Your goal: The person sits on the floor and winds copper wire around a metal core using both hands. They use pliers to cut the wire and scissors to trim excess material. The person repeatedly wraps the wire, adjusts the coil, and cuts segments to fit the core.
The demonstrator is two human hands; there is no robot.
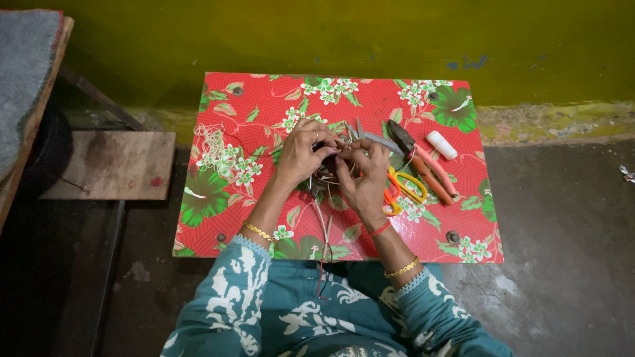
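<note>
Red floral table [251, 106], green wall [331, 33], possibly concrete floor [562, 218]

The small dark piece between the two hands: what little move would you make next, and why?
Probably draw the loose strands taut before working further. Both the left hand and the right hand pinch the small dark piece above the floral table, while the strands hang slack toward the lap. The scissors and pliers lie beside the right hand, untouched.
</note>
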